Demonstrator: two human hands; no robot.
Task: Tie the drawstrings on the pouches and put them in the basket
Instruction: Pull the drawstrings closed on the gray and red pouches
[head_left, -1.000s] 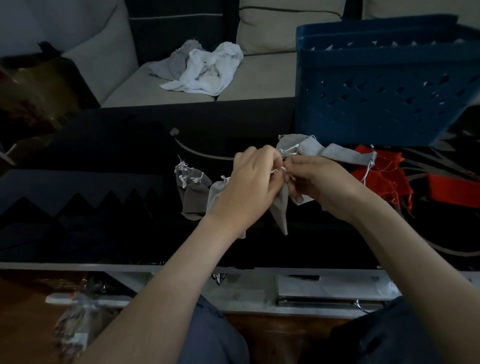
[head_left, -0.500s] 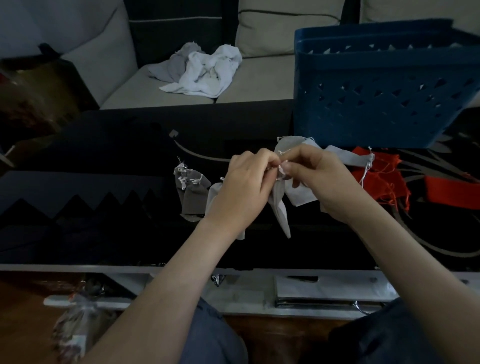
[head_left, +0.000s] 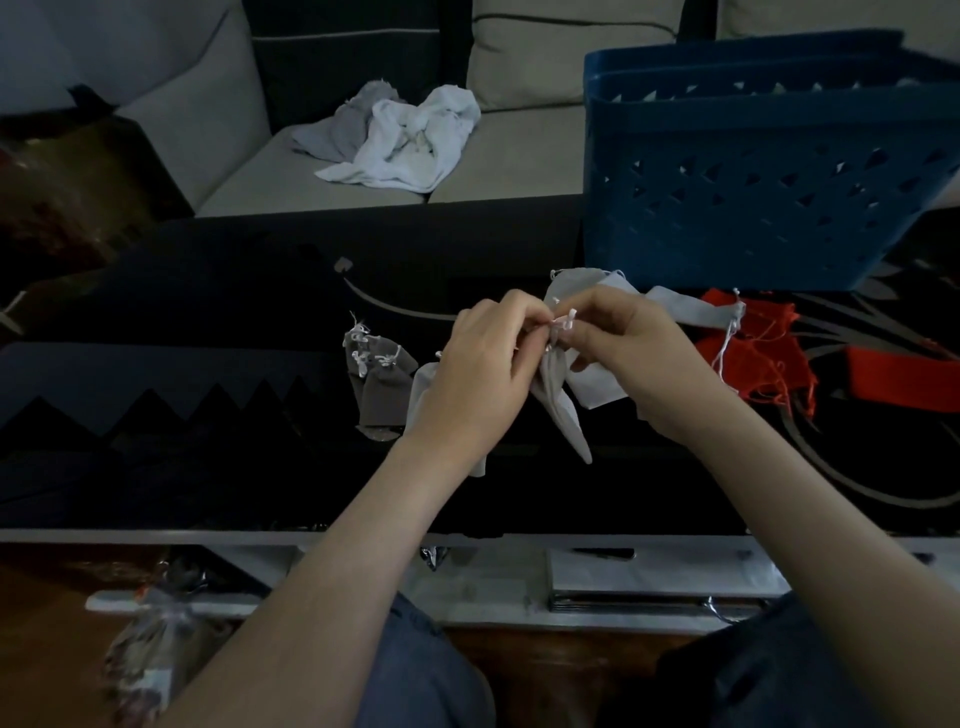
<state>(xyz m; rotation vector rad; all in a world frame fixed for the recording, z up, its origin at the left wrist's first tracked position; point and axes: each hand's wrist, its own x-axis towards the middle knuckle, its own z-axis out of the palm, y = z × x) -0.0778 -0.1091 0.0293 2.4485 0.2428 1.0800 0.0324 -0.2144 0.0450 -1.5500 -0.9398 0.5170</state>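
Note:
A light grey pouch (head_left: 563, 410) hangs above the black table, held at its gathered neck between both hands. My left hand (head_left: 483, 374) pinches the neck and its white drawstring (head_left: 563, 322) from the left. My right hand (head_left: 623, 345) pinches the same drawstring from the right. Two darker grey pouches (head_left: 376, 382) with knotted strings lie left of my hands. More pale pouches (head_left: 685, 309) and red pouches (head_left: 753, 353) lie to the right. The blue basket (head_left: 753, 171) stands at the back right.
A black glass table (head_left: 208, 364) carries everything. A beige sofa (head_left: 519, 150) behind holds crumpled white and grey cloths (head_left: 405, 140). A lower white shelf (head_left: 649, 577) runs under the table's near edge, with a wrapped bundle (head_left: 150, 644) at bottom left.
Both hands rose slightly with the grey pouch. The pouch body narrowed and now hangs straight down, and the white drawstring loop shows between the fingertips.

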